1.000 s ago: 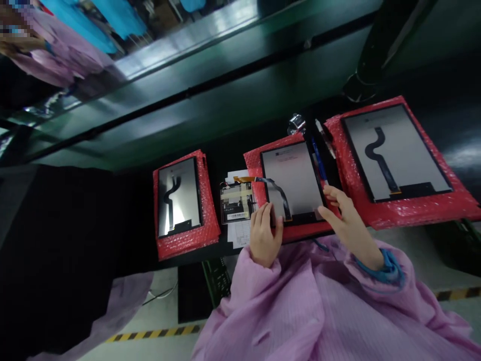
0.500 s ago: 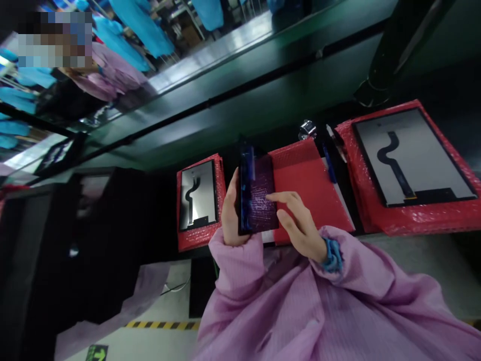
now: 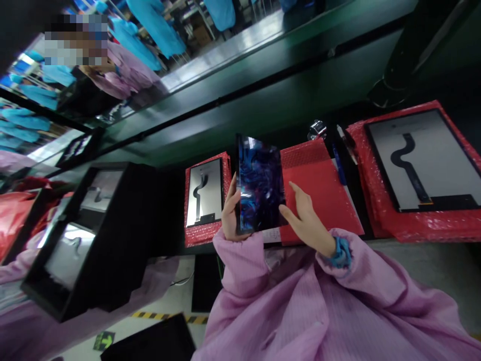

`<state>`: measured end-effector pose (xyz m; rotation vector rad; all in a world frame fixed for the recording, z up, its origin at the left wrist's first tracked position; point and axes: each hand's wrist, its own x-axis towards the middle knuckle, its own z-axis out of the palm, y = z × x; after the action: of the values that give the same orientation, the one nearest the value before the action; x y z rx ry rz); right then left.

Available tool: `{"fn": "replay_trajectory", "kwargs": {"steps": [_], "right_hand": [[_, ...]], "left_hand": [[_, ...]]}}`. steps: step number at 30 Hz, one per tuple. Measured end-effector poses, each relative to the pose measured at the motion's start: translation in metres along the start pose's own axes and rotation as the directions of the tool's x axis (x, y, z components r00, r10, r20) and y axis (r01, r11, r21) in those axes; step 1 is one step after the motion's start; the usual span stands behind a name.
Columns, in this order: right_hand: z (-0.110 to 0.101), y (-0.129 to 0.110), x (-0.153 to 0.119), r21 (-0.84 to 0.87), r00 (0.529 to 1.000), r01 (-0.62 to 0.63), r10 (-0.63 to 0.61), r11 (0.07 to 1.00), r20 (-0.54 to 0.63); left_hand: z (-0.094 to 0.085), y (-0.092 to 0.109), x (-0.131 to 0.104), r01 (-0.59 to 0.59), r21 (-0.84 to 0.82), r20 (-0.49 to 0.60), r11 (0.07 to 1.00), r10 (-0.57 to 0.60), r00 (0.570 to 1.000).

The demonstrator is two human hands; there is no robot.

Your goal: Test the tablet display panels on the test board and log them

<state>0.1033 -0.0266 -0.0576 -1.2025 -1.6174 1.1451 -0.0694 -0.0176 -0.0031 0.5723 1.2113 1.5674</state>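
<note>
My left hand point(image 3: 230, 213) grips a display panel point(image 3: 261, 185) by its left edge. The panel is held tilted above the table, its glossy dark face showing blue and purple reflections. Beside its lower right edge is my right hand point(image 3: 302, 215), fingers apart; its thumb tip is at the edge, and I cannot tell whether it touches. Behind my right hand lies a red bubble-wrap bag point(image 3: 319, 180). To the left, a screen with a black flex cable point(image 3: 205, 193) rests on red bubble wrap point(image 3: 197, 236). Another such screen point(image 3: 436, 155) lies on stacked red wrap point(image 3: 421, 228) at right.
A blue pen point(image 3: 339, 164), a white-and-dark tool point(image 3: 346, 143) and a shiny metal object point(image 3: 316, 129) lie near the red bag. A black box point(image 3: 112, 235) with more screens stands at left. A dark post point(image 3: 402, 65) rises at back right. Someone in pink point(image 3: 128, 70) sits beyond the ledge.
The panel has turned from nearly edge-on to show its broad face. My right hand's index finger has come off its surface to the right. At left, the black box's contents have come into view.
</note>
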Motion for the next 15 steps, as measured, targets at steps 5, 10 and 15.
{"fn": "replay_trajectory", "kwargs": {"steps": [5,10,15], "right_hand": [[-0.014,0.001,0.002,0.043,0.999,0.035,-0.036,0.998,0.015],[-0.018,-0.008,-0.003,-0.346,0.986,0.133,-0.160,0.929,-0.051],[-0.020,0.000,-0.004,-0.486,0.979,0.162,-0.201,0.859,-0.028]], "left_hand": [[-0.002,-0.026,0.005,0.017,-0.139,0.003,0.990,-0.017,1.000],[0.005,-0.062,0.013,-0.039,-0.092,0.057,0.995,0.044,0.997],[0.007,-0.074,0.015,-0.058,-0.056,0.029,0.997,0.060,0.998]]}}
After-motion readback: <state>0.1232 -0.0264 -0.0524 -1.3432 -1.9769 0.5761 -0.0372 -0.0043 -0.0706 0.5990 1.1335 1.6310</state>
